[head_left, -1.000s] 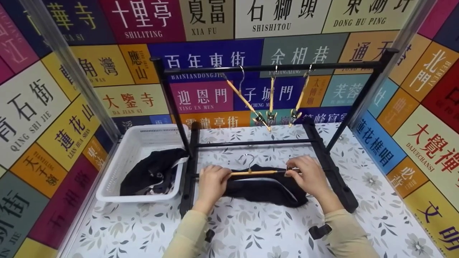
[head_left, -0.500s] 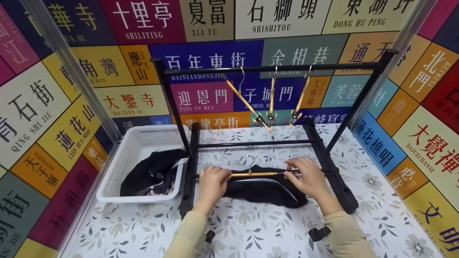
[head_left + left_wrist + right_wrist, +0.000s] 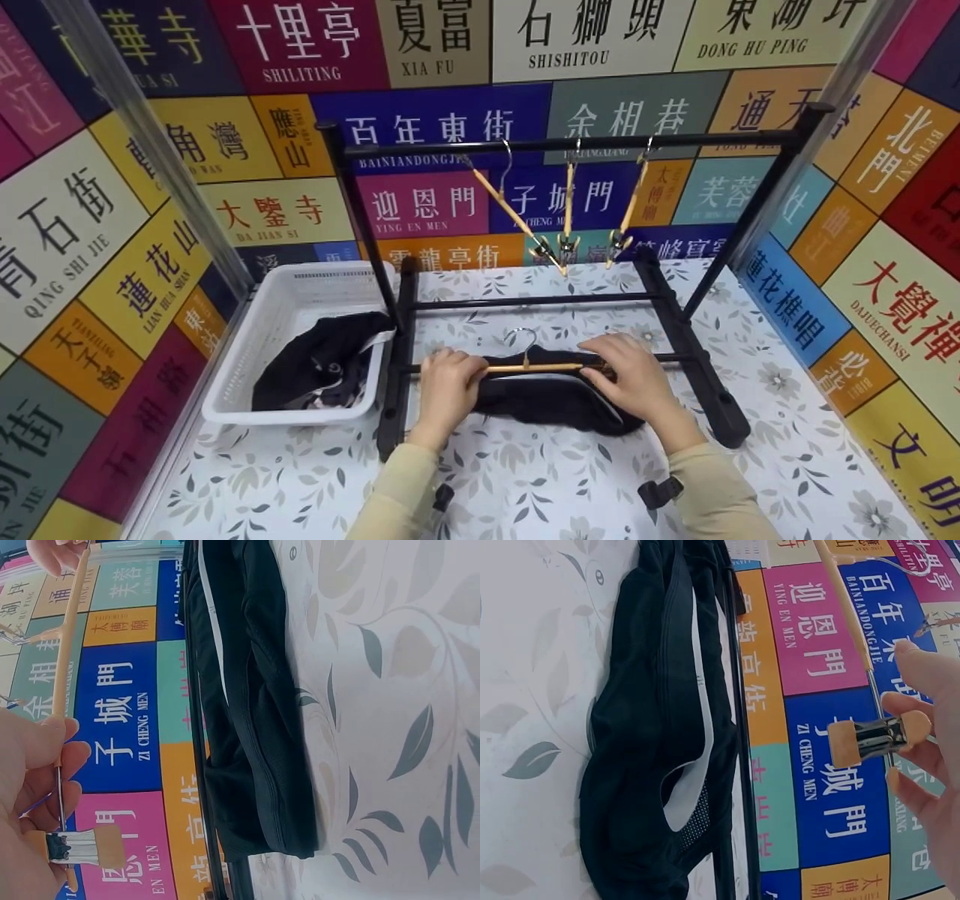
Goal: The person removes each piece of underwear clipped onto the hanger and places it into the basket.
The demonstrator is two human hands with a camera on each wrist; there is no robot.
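A clip hanger with a wooden bar (image 3: 540, 367) and a metal hook is held level between both hands, above a folded black garment (image 3: 547, 409) with white trim. My left hand (image 3: 450, 386) grips the bar toward its left end, just inboard of a clip (image 3: 82, 846) seen in the left wrist view. At the other end, my right hand (image 3: 634, 379) has its thumb and fingers around the metal rod and the back of the second clip (image 3: 877, 739). Both clips are apart from the garment, which lies on the table in the wrist views.
A black rack (image 3: 570, 142) stands over the patterned table (image 3: 525, 487), with several clip hangers (image 3: 568, 202) on its top bar. On the left is a white basket (image 3: 300, 416) holding dark clothes (image 3: 322, 360). Sign-printed walls (image 3: 420, 202) enclose the table.
My right hand has shifted left along the hanger, covering the clip that showed at its fingertips. The hanger and hook have moved slightly right. My left hand keeps its grip.
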